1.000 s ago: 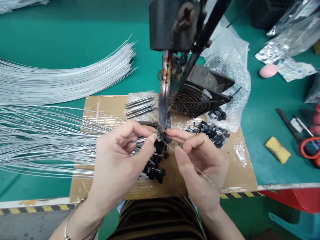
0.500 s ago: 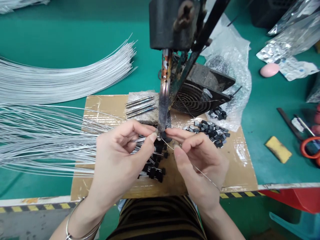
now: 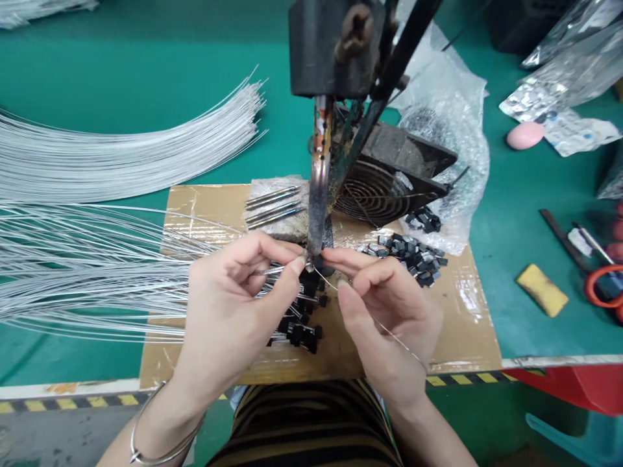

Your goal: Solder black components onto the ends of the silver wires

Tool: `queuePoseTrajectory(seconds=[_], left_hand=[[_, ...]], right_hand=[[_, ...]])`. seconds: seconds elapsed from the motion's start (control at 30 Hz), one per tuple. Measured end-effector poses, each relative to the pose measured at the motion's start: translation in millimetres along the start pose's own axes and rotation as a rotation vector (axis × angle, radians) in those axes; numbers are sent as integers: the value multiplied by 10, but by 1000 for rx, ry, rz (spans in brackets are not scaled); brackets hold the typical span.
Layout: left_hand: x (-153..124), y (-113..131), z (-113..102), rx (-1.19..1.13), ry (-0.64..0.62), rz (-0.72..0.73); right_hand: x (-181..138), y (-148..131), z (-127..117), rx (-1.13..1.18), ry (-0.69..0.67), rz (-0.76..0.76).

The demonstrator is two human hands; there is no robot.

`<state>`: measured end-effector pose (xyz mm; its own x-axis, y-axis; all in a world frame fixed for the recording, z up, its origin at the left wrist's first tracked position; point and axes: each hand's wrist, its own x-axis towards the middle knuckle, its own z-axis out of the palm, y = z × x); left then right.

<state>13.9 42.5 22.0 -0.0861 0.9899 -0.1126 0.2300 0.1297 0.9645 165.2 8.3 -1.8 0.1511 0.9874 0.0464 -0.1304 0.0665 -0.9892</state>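
Note:
A fixed soldering iron [image 3: 318,194] points down between my hands. My left hand [image 3: 238,298] is closed in a pinch just left of its tip, on the end of a thin grey wire [image 3: 274,270]; the joint itself is mostly hidden by the fingers. My right hand [image 3: 389,318] pinches a strand of solder wire [image 3: 396,337], whose free end reaches up to the tip. The right index fingertip is beside a small black part [image 3: 327,270] under the iron. Below the hands lie wires ending in black connectors [image 3: 304,337].
A cardboard sheet [image 3: 462,324] covers the bench front. Loose black connectors [image 3: 411,256] lie right, by a fan [image 3: 379,188]. Metal rods rest on a pale block [image 3: 277,230]. A wire bundle [image 3: 170,155] spreads left. A yellow sponge [image 3: 542,290] and orange-handled scissors [image 3: 601,285] lie right.
Almost nothing differs. Both hands stay at the iron's tip, and the right hand has shifted very slightly left.

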Motion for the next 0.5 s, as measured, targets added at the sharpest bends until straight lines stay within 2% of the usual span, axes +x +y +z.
queuePoseTrajectory(seconds=[0.5], left_hand=[[-5, 6, 9, 18, 22, -8]], right_hand=[[0, 29, 15, 7, 15, 0]])
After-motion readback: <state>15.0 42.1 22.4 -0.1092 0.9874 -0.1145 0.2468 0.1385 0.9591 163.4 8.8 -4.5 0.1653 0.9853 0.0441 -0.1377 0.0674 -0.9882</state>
